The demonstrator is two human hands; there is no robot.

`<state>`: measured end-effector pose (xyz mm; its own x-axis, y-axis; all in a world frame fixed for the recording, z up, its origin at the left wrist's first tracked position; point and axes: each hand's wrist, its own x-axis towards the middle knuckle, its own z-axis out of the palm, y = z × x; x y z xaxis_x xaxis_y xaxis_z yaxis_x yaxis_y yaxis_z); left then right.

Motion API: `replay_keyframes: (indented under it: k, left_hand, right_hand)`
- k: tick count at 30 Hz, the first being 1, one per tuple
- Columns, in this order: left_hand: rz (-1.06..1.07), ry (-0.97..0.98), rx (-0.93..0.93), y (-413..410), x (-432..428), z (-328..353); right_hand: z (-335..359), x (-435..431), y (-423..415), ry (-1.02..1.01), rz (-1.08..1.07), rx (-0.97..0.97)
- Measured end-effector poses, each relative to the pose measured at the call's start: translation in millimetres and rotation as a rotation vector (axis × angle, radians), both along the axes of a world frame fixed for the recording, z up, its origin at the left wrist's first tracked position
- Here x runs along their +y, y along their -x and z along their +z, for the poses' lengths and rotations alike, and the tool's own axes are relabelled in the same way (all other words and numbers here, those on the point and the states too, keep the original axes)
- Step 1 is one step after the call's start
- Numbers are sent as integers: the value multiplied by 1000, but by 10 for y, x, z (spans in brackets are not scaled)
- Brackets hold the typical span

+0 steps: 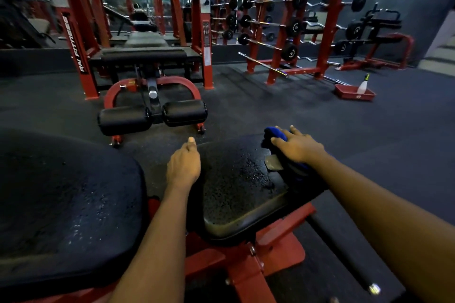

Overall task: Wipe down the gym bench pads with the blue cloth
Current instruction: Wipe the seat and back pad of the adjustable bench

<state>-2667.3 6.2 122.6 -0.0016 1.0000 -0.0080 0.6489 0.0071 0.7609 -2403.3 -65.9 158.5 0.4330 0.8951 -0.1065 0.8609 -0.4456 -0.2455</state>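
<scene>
A black seat pad (236, 194) on a red bench frame lies in front of me, its surface wet with droplets. My right hand (299, 146) presses the blue cloth (275, 133) onto the pad's far right corner, fingers spread over the cloth. My left hand (184, 166) rests at the pad's left edge with its fingers curled under; whether it grips the edge is hidden. A larger black back pad (64, 194) fills the left foreground, also speckled with droplets.
Another bench with two black roller pads (152, 115) stands ahead inside a red rack (81, 56). A barbell rack (290, 32) is at the back right. A red tray (354, 93) holding a spray bottle (364, 84) sits on the dark floor.
</scene>
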Motion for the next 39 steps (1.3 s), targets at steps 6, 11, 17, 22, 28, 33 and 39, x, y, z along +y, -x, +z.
replay_keyframes:
  k: [6,11,17,22,28,33,39]
  left_hand:
    - [9,16,-10,1,-36,33]
    - [8,7,14,-26,-24,25]
    - [5,9,4,-14,-6,1]
    - [9,4,-18,-16,-10,-5]
    - [24,16,-17,-22,-1,-20]
    - [22,15,-14,-16,-18,-6]
    - [14,13,-15,-28,-63,25]
  right_hand:
    - [-125,-281,17,-32,113,-69]
    - [-15,185,-116,24,18,18]
    - [-63,-2,-55,-27,173,-66]
    - [-13,322,-212,23,110,13]
    - [-45,178,-103,-4,250,-95]
    - [-26,328,-233,13,213,4]
    - [-38,164,-56,-20,235,-107]
